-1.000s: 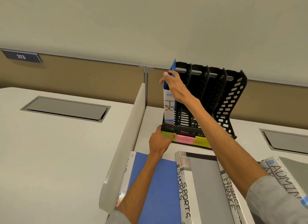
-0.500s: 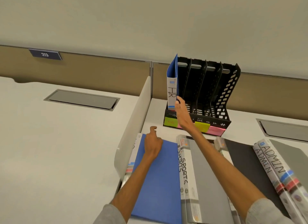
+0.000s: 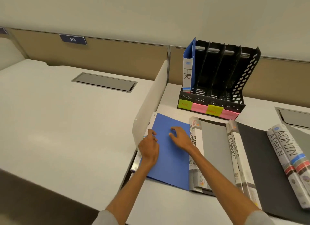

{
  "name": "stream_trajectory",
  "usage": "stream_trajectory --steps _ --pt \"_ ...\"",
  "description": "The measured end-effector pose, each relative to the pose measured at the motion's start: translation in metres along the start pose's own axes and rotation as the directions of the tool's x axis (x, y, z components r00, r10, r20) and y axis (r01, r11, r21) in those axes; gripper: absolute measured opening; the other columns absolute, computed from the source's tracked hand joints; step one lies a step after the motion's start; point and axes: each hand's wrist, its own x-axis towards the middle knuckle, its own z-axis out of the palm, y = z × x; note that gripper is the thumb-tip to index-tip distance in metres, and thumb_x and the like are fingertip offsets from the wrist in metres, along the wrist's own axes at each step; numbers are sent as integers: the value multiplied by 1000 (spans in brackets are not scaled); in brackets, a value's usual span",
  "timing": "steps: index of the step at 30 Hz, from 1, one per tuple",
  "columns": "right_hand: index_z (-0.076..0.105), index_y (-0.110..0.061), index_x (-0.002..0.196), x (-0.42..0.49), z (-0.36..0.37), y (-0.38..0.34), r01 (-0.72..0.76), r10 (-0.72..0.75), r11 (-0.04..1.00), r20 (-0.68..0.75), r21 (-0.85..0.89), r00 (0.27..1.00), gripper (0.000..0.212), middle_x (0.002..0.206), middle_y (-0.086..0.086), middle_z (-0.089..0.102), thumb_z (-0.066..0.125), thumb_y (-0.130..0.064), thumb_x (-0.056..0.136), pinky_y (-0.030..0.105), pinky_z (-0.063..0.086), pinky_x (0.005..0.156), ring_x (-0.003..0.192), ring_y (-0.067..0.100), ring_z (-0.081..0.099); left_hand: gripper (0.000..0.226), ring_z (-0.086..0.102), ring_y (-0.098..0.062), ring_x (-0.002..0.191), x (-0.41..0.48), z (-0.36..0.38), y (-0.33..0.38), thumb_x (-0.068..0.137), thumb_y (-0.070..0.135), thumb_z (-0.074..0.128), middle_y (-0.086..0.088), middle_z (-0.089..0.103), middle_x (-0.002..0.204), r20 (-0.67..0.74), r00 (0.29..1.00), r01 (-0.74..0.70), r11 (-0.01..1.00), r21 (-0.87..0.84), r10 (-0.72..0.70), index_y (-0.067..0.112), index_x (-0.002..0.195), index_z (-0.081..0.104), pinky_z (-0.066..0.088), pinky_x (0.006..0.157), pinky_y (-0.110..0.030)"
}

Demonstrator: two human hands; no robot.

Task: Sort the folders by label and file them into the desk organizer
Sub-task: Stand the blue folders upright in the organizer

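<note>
The black desk organizer [image 3: 246, 77] stands at the back of the desk, with green and pink sticky labels [image 3: 208, 108] along its front. A blue folder marked HR [image 3: 187, 74] stands upright in its leftmost slot; the other slots are empty. A second blue folder [image 3: 169, 162] lies flat in front of me. My left hand [image 3: 149, 146] pinches its left edge. My right hand [image 3: 181, 138] rests bent fingertips on its cover. To the right lie the grey SPORTS folders [image 3: 214, 151], the dark FINANCE folders [image 3: 261, 167] and the ADMIN folders [image 3: 285, 156].
A white divider panel [image 3: 151, 97] runs along the left of the blue folder. The neighbouring desk on the left has a grey cable hatch [image 3: 104, 82]; another hatch [image 3: 295, 117] sits at the far right. A sign reading 213 [image 3: 73, 39] hangs on the back partition.
My right hand has let go of the HR folder, which stays in the organizer, and come down onto the flat blue folder. My left hand has shifted to that folder's left edge.
</note>
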Motion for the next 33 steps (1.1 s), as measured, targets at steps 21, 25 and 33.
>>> stream_trajectory --steps 21,25,33 --pt "44 -13 142 -49 31 15 38 -41 999 -85 -39 995 44 155 10 30 52 -20 98 42 16 121 146 27 23 98 51 -32 122 -35 -25 -5 68 50 82 -16 47 134 239 922 170 874 455 -304 1 136 32 47 97 -44" --pt "45 -13 141 -49 31 16 26 -29 999 -89 -25 996 43 155 10 31 52 -18 98 47 14 121 146 26 22 91 54 -32 118 -26 -31 -10 58 51 88 -14 53 126 287 891 246 906 345 -351 5 124 47 47 96 -42" --pt "45 -10 140 -48 28 17 4 0 999 -94 39 996 44 154 11 31 52 -14 97 42 17 121 147 25 22 88 62 -29 103 -26 -28 -6 57 45 90 -11 59 112 302 891 295 938 180 -338 5 117 39 53 80 -38"
